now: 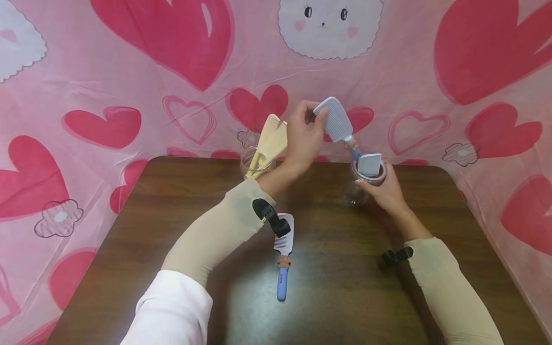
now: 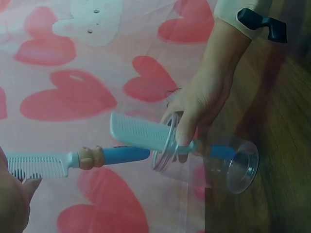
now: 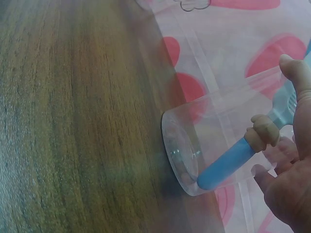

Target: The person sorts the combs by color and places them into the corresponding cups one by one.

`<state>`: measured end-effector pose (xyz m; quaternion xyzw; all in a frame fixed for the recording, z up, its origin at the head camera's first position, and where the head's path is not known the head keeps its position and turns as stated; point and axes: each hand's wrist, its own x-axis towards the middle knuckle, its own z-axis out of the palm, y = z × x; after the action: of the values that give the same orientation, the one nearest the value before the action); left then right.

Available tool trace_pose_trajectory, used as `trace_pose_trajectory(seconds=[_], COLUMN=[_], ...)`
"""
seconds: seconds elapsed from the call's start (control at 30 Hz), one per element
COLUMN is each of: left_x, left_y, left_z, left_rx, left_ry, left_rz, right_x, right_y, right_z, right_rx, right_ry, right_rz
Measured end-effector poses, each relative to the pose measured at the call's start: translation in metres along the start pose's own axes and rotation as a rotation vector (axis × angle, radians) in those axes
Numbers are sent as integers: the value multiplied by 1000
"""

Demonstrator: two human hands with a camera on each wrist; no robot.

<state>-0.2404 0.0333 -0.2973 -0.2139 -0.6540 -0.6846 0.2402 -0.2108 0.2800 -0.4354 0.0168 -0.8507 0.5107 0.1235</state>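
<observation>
My left hand pinches a pale blue comb by its toothed head. The comb's blue handle points down, its end right at the mouth of a clear jar. Around the upper part of that jar curl the fingers of my right hand. Inside the jar stands another comb, its head sticking out over the rim; the right wrist view shows its blue handle reaching the jar's bottom. A third comb, with a brown figure at its neck, lies on the table below my left forearm.
A second clear jar holding yellow combs stands at the table's back edge, partly behind my left wrist. The dark wooden table ends at a pink cloth printed with hearts.
</observation>
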Motion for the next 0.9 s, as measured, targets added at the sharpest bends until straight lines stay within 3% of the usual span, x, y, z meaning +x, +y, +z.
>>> trace_pose_trajectory(seconds=[0.43, 0.73, 0.9], left_x=[-7, -10, -13], left_y=[-24, -39, -47], left_z=[30, 44, 47], left_rx=[-26, -40, -134], left_ry=[-136, -108, -117], left_rz=[-96, -193, -275], right_x=[-1, 0, 0], right_y=[-3, -3, -2], right_z=[1, 1, 2], right_rx=[-8, -9, 4], right_ry=[8, 12, 14], right_rz=[-3, 2, -9])
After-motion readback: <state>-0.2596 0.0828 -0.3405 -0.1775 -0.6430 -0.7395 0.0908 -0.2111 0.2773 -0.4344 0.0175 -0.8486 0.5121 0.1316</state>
